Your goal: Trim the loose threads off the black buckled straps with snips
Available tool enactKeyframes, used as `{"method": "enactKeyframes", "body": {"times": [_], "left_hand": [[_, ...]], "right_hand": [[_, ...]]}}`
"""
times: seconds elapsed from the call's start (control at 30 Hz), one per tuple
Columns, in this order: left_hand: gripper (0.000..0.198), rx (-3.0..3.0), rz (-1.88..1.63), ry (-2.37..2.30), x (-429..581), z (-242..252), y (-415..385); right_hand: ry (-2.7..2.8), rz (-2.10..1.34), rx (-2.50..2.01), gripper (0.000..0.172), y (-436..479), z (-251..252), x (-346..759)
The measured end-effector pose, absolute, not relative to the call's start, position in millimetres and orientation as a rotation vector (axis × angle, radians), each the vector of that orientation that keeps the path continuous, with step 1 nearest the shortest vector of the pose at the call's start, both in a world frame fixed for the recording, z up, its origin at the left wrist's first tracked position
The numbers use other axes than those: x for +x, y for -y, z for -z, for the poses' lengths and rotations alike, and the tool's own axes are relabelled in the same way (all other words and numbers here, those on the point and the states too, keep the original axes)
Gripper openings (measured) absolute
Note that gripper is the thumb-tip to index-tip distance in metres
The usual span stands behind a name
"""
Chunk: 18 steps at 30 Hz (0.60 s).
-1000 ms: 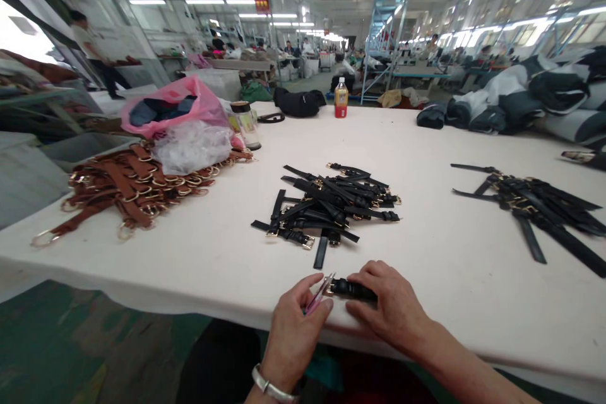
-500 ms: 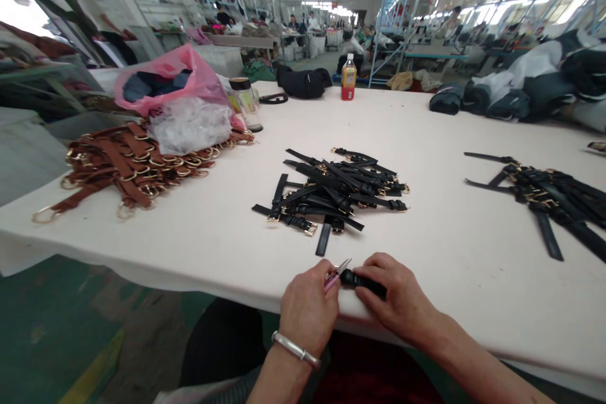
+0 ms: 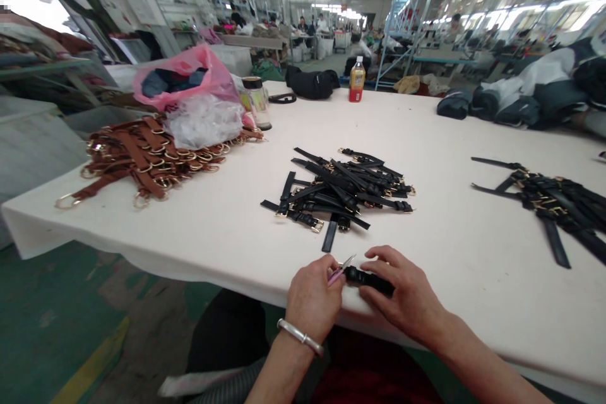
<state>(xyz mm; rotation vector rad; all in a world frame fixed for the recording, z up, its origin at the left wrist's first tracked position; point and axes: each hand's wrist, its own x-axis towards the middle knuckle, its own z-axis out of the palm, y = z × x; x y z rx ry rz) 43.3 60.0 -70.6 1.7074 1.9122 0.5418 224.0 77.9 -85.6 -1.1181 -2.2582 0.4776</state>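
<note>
My left hand (image 3: 315, 297) is closed around small pink-handled snips (image 3: 337, 274), whose pointed metal tips stick up past the fingers. The same fingertips are at the buckle end of a short black strap (image 3: 360, 277) lying near the table's front edge. My right hand (image 3: 404, 287) straddles that strap, thumb on the near side and fingers on the far side. Its index finger is lifted, and the palm hides the strap's other end. Just beyond both hands lies a loose pile of black buckle straps (image 3: 341, 186) with gold-coloured buckles.
Brown straps with gold rings (image 3: 142, 158) are heaped at the left, beside a pink bag (image 3: 218, 72) and clear plastic (image 3: 206, 123). More black straps (image 3: 558, 202) lie at the right. A jar (image 3: 258, 104), a bottle (image 3: 356, 80) and dark bundles (image 3: 516, 104) stand farther back.
The fingers of my right hand have spread and the index finger has risen off the strap. My left hand keeps the snips at the buckle end. The whole view has shifted slightly.
</note>
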Motion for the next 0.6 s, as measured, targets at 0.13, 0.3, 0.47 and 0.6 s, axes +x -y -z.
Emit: {"method": "enactKeyframes", "body": {"times": [0.13, 0.3, 0.47, 0.6], "left_hand": [[0.011, 1.695, -0.574, -1.899, 43, 71, -60], [0.012, 1.687, -0.602, -1.908, 45, 73, -57], [0.012, 1.652, -0.629, -1.902, 44, 73, -56], [0.015, 1.600, -0.655, -1.873, 42, 73, -56]], "right_hand": [[2.291, -0.344, -1.005, 0.009, -76, 94, 214], [2.304, -0.406, -0.977, 0.017, -75, 93, 210], [2.316, -0.510, -1.090, 0.015, -78, 92, 212], [2.228, -0.618, -1.175, 0.015, -81, 96, 214]]}}
